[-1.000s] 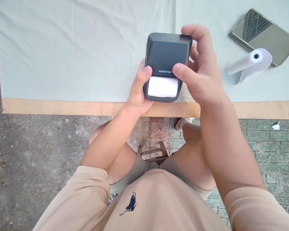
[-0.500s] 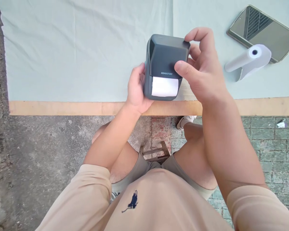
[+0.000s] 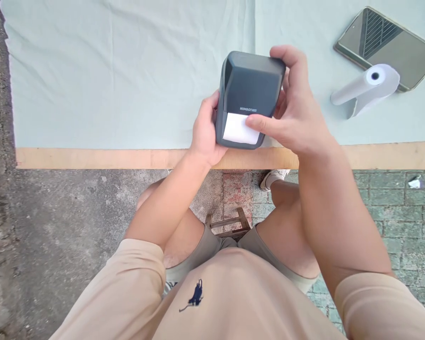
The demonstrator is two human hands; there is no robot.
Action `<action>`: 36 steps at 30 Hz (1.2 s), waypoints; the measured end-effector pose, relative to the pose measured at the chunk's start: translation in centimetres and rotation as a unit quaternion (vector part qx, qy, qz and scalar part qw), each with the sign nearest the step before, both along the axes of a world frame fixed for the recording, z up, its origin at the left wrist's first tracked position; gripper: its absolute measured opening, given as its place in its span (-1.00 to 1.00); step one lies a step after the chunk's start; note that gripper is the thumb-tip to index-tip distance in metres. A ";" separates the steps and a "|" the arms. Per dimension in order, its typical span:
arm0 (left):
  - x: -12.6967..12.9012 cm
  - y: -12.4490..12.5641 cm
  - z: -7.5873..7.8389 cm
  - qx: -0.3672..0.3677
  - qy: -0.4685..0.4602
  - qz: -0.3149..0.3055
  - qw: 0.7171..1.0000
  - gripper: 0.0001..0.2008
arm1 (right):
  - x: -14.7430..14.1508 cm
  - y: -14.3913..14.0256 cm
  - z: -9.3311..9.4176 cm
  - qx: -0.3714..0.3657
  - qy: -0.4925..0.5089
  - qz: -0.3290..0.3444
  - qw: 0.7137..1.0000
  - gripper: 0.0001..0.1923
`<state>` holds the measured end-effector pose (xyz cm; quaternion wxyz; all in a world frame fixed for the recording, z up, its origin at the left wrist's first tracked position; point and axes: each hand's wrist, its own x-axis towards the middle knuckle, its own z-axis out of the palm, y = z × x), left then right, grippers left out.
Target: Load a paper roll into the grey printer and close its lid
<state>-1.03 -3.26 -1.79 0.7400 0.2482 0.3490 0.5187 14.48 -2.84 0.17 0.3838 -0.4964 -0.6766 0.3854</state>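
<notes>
the printer (image 3: 250, 87) is dark grey with a white label (image 3: 238, 132) at its front. the cloth (image 3: 127, 71) is pale green, the table edge (image 3: 92, 158) light wood, the paper roll (image 3: 366, 87) white, the shirt (image 3: 233, 302) beige with a navy logo.

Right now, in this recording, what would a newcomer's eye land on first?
First, the dark grey boxy label printer, held above the near table edge between the left hand and the right hand, whose thumb lies on the white paper at its slot. Next, far right on the pale cloth, a white paper roll lies against a glossy smartphone.
</notes>
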 end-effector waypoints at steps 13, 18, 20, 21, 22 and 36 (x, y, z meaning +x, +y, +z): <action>-0.6 -0.3 0.1 0.031 -0.073 -0.076 0.994 -0.59 | -1.8 0.6 3.6 0.217 -0.133 -0.139 0.957 -0.82; -0.4 -0.7 0.5 0.046 -0.013 -0.046 0.998 -0.84 | -1.6 0.8 4.4 0.061 -0.372 -0.052 0.925 -0.79; -0.3 -0.8 0.4 0.052 0.013 -0.052 0.997 -0.89 | -1.6 0.8 4.5 0.035 -0.394 -0.036 0.918 -0.72; -0.3 -0.8 0.3 0.053 0.015 -0.055 0.997 -0.90 | -1.6 0.8 4.6 0.038 -0.389 -0.034 0.920 -0.71; -0.3 -0.7 0.2 0.054 0.010 -0.056 0.997 -0.90 | -1.7 0.8 4.7 0.047 -0.379 -0.037 0.923 -0.71; -1.2 0.0 -0.3 -0.013 -0.070 -0.065 0.995 -0.66 | 4.5 1.3 -0.3 -0.191 0.170 -0.077 0.964 -0.73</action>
